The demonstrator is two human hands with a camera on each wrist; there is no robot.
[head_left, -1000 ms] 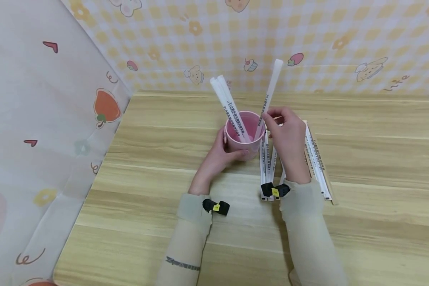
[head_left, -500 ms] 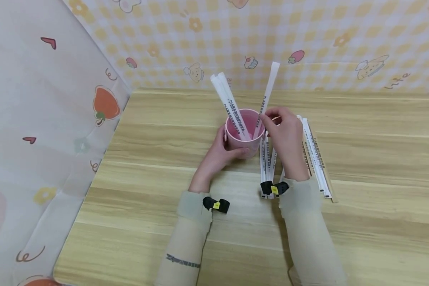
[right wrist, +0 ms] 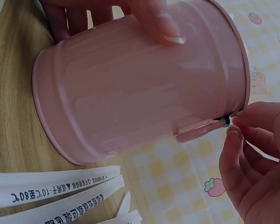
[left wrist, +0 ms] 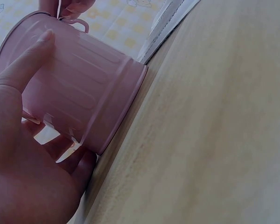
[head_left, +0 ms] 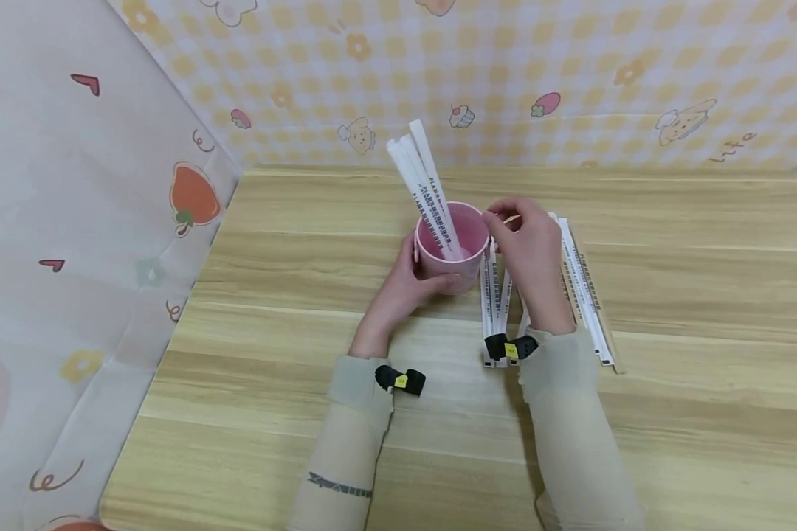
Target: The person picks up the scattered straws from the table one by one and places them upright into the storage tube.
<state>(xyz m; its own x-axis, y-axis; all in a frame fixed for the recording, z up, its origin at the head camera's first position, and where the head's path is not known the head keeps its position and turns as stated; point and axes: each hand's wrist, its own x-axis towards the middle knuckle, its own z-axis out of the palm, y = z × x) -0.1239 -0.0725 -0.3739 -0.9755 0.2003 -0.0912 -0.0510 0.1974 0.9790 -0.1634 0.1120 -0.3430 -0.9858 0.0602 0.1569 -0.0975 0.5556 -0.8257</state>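
A pink bucket [head_left: 450, 270] with small side ears stands upright on the wooden table. My left hand [head_left: 398, 299] grips its left side, thumb across the front wall. Inside lean several paper-wrapped straws [head_left: 417, 173], bunched toward the left with their tops above the rim. My right hand [head_left: 530, 240] is at the right rim; in the right wrist view its thumb and a finger [right wrist: 232, 140] pinch there, beside the ear [right wrist: 200, 130]. More wrapped straws [head_left: 494, 295] lie on the table under and beside the right hand, partly hidden by it.
A second group of wrapped straws [head_left: 587, 295] lies right of the right forearm. The wooden table [head_left: 259, 295] meets a yellow checked backdrop [head_left: 505, 66] at the rear and a pale patterned sheet [head_left: 53, 295] on the left.
The straw that the right hand pinched at the bucket's right side is let go and now leans left with the others. Both hands stay almost in place.
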